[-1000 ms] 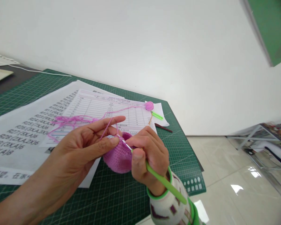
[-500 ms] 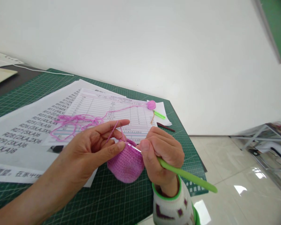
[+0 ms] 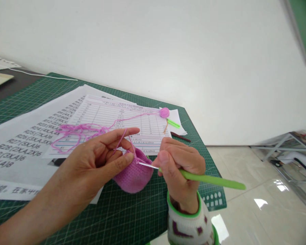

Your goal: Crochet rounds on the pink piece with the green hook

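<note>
My left hand (image 3: 99, 156) pinches the rim of a pink crocheted cup-shaped piece (image 3: 134, 177) between thumb and fingers. Its index finger points out, with pink working yarn (image 3: 121, 139) looped over it and running down to the rim. My right hand (image 3: 181, 166) is closed around the green handle of a crochet hook (image 3: 214, 180). The hook's silver shaft reaches left to the rim, its tip at a yarn loop there. Loose pink yarn (image 3: 79, 128) lies tangled behind my left hand and leads to a small pink yarn ball (image 3: 164, 112).
Printed sheets (image 3: 22, 136) lie over a green gridded cutting mat (image 3: 132, 217). Near the yarn ball are a bright green small tool (image 3: 173, 123) and a dark brown strip (image 3: 180, 137). A white wall (image 3: 153, 51) rises behind; tiled floor (image 3: 239, 170) shows at right.
My right hand has turned the hook's handle closer to level and drawn it slightly right, baring more silver shaft. The crocheted piece has shifted a little left and tilted, its opening showing more.
</note>
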The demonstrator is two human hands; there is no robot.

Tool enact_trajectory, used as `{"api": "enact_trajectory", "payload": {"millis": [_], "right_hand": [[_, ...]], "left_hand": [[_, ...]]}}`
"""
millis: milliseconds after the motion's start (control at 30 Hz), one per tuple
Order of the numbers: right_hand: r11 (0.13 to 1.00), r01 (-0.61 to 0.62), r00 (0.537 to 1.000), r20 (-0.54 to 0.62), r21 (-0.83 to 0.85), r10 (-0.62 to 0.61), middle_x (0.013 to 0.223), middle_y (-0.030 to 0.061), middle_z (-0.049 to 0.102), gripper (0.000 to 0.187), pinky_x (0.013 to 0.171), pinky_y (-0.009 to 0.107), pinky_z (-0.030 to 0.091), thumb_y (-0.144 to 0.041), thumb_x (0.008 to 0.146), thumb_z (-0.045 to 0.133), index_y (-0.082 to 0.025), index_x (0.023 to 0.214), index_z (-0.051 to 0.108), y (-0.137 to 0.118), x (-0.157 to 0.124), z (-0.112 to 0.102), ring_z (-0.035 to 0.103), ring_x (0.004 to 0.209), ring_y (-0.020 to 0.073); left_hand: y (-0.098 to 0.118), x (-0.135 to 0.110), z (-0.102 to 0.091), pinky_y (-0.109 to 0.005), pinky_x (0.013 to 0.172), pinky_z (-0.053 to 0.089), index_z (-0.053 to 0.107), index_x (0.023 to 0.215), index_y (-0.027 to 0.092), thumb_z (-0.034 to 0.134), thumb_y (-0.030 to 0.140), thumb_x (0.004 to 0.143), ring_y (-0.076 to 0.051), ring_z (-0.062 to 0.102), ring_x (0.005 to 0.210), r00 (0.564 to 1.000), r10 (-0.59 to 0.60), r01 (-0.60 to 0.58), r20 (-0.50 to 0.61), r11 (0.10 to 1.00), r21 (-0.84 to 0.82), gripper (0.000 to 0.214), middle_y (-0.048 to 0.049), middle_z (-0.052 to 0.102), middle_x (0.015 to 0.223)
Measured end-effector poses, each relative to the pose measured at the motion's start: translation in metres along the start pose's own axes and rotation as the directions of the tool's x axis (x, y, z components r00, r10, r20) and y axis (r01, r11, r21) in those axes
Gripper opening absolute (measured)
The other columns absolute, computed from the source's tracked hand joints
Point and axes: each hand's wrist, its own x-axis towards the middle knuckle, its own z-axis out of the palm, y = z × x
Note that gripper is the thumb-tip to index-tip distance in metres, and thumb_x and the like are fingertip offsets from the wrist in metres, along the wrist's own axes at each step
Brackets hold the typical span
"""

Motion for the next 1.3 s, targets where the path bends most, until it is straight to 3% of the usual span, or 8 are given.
{"api": "enact_trajectory", "payload": {"millis": [167, 400, 533, 733, 933, 1067, 1167, 1300], "right_hand": [[0.994, -0.080, 0.996, -0.026, 0.068, 0.082, 0.048, -0.0052, 0.040, 0.034, 0.048, 0.026, 0.029, -0.021, 0.096, 0.051, -0.017, 0.062, 0.057, 0.000, -0.002, 0.001, 0.040, 0.050, 0.0080], [0.987, 0.080, 0.993, -0.075, -0.140, -0.091, 0.054, -0.0028, 0.050, 0.033, 0.053, 0.028, 0.033, -0.021, 0.096, 0.047, -0.018, 0.063, 0.051, 0.000, 0.001, 0.010, 0.041, 0.053, 0.0089], [0.986, -0.015, 0.999, -0.034, -0.168, 0.009, 0.061, -0.0032, 0.055, 0.029, 0.058, 0.028, 0.040, -0.022, 0.095, 0.050, -0.019, 0.067, 0.052, -0.002, 0.004, 0.012, 0.047, 0.060, 0.0095], [0.981, -0.066, 0.992, -0.116, -0.182, 0.045, 0.056, -0.0058, 0.034, 0.040, 0.052, 0.028, 0.030, -0.014, 0.092, 0.052, -0.020, 0.060, 0.029, -0.005, 0.002, 0.019, 0.034, 0.055, 0.0085], [0.901, 0.087, 0.981, -0.120, -0.424, -0.151, 0.053, -0.0041, 0.036, 0.037, 0.053, 0.033, 0.029, -0.011, 0.090, 0.052, -0.022, 0.060, 0.033, -0.001, -0.003, 0.030, 0.033, 0.056, 0.0121], [0.846, 0.057, 0.977, -0.147, -0.531, -0.158, 0.056, -0.0026, 0.037, 0.035, 0.056, 0.035, 0.027, -0.016, 0.095, 0.049, -0.022, 0.063, 0.035, 0.004, -0.007, 0.038, 0.033, 0.058, 0.0139], [0.850, 0.031, 0.966, -0.204, -0.525, -0.161, 0.059, -0.0011, 0.041, 0.033, 0.055, 0.035, 0.029, -0.023, 0.099, 0.043, -0.022, 0.066, 0.038, 0.005, -0.009, 0.040, 0.037, 0.060, 0.0149], [0.899, 0.075, 0.975, -0.155, -0.430, -0.156, 0.062, -0.0013, 0.041, 0.030, 0.055, 0.032, 0.034, -0.025, 0.097, 0.045, -0.022, 0.068, 0.041, 0.001, -0.008, 0.034, 0.042, 0.061, 0.0143]], "left_hand": [[0.001, -0.001, 0.000, -0.012, 0.056, 0.048, 0.070, 0.116, 0.035, 0.080, 0.030, 0.079, -0.010, 0.058, 0.063, 0.996, -0.039, 0.044, 0.082, 0.998, -0.054, 0.039, 0.0048, 0.068, 0.074], [-0.003, 0.001, -0.003, -0.014, 0.066, 0.053, 0.071, 0.117, 0.034, 0.079, 0.028, 0.080, -0.013, 0.063, 0.075, 0.985, -0.097, 0.119, 0.144, 0.981, -0.155, 0.039, 0.0014, 0.073, 0.085], [-0.001, -0.001, -0.004, -0.014, 0.068, 0.055, 0.072, 0.116, 0.033, 0.079, 0.026, 0.079, -0.015, 0.066, 0.079, 0.979, -0.141, 0.166, 0.148, 0.971, -0.173, 0.039, -0.0003, 0.077, 0.089], [0.002, 0.000, 0.007, -0.013, 0.053, 0.050, 0.073, 0.115, 0.038, 0.082, 0.028, 0.075, -0.013, 0.064, 0.066, 0.998, -0.017, 0.022, 0.065, 0.996, -0.083, 0.042, 0.0021, 0.075, 0.076], [-0.002, -0.001, 0.013, -0.017, 0.047, 0.050, 0.066, 0.125, 0.031, 0.085, 0.029, 0.066, -0.017, 0.065, 0.064, 0.997, -0.022, 0.023, -0.074, 1.000, 0.006, 0.062, -0.0012, 0.075, 0.078], [-0.003, -0.004, 0.018, -0.016, 0.049, 0.050, 0.062, 0.129, 0.031, 0.083, 0.023, 0.067, -0.014, 0.061, 0.060, 0.988, -0.001, -0.002, -0.155, 1.000, -0.021, 0.065, 0.0028, 0.072, 0.075], [0.000, -0.005, 0.020, -0.020, 0.053, 0.053, 0.060, 0.132, 0.029, 0.079, 0.022, 0.069, -0.016, 0.064, 0.062, 0.989, -0.001, -0.008, -0.146, 0.998, -0.063, 0.066, 0.0008, 0.072, 0.076], [0.002, -0.005, 0.018, -0.028, 0.059, 0.056, 0.060, 0.134, 0.026, 0.077, 0.026, 0.070, -0.020, 0.068, 0.066, 0.996, -0.020, 0.010, -0.089, 0.993, -0.114, 0.066, -0.0024, 0.074, 0.076]]}}
